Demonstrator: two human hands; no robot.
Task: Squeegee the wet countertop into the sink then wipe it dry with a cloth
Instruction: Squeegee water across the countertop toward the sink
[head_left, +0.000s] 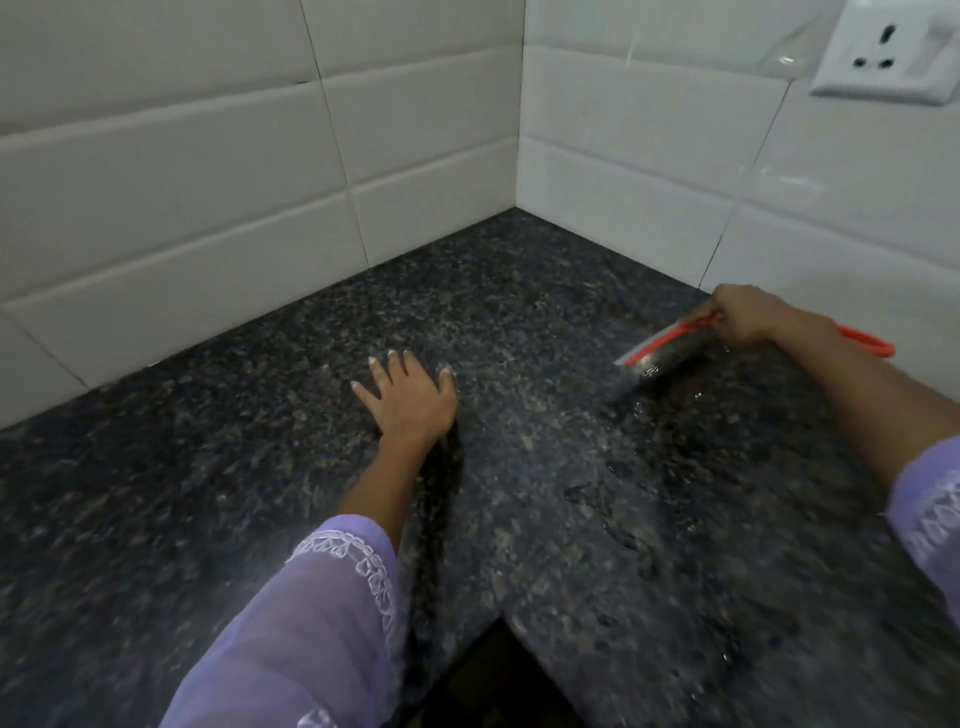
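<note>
A dark speckled granite countertop (519, 322) fills an inner wall corner. My right hand (748, 319) grips a red squeegee (662, 345) near the right wall; its blade rests on the stone and its looped handle sticks out behind the wrist. Water streaks and droplets (631, 525) glisten on the stone in front of the blade. My left hand (408, 397) lies flat on the counter with fingers spread and holds nothing. No sink or cloth is in view.
White tiled walls (208, 182) meet at the corner behind the counter. A white power socket (883, 54) sits on the right wall, top right. The counter's inner front edge forms a notch (501, 670) at the bottom centre.
</note>
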